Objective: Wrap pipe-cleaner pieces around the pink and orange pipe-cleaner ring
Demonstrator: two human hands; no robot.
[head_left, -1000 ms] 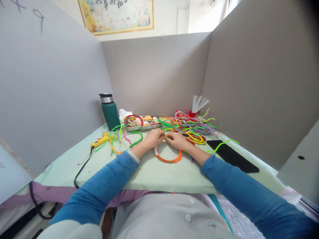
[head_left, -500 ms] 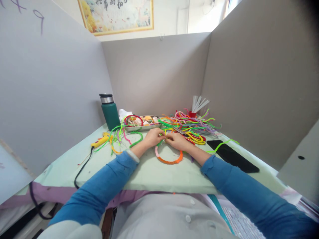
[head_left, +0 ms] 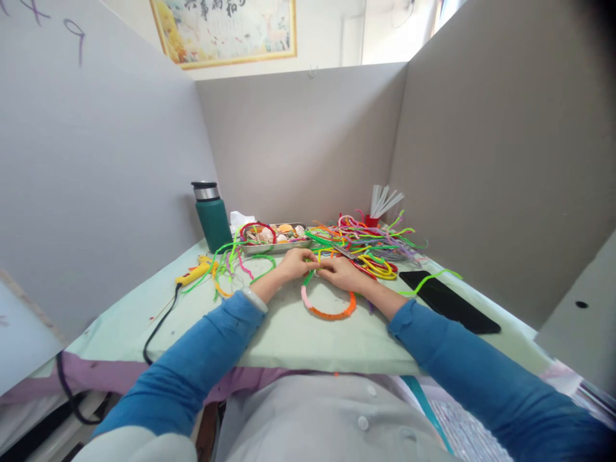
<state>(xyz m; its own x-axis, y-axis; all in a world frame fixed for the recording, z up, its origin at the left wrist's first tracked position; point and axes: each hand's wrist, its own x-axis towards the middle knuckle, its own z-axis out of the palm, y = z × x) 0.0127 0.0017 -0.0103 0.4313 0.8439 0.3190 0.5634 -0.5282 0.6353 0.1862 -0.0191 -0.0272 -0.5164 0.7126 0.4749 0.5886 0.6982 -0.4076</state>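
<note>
Mostly nearside of right grip point(head_left: 341, 273), ring point(head_left: 332, 316)

Your bare left hand point(head_left: 296, 265) and bare right hand point(head_left: 341, 273) pinch the far part of a fuzzy orange, pink and green ring point(head_left: 334, 316) above the pale green, cloth-covered worktop point(head_left: 298, 350). A yellow glue gun point(head_left: 192, 274) lies to your left, near a dark green bottle point(head_left: 213, 223); a flat black slab point(head_left: 452, 304) lies to your right, a bright green fuzzy strand point(head_left: 426, 280) across it.
</note>
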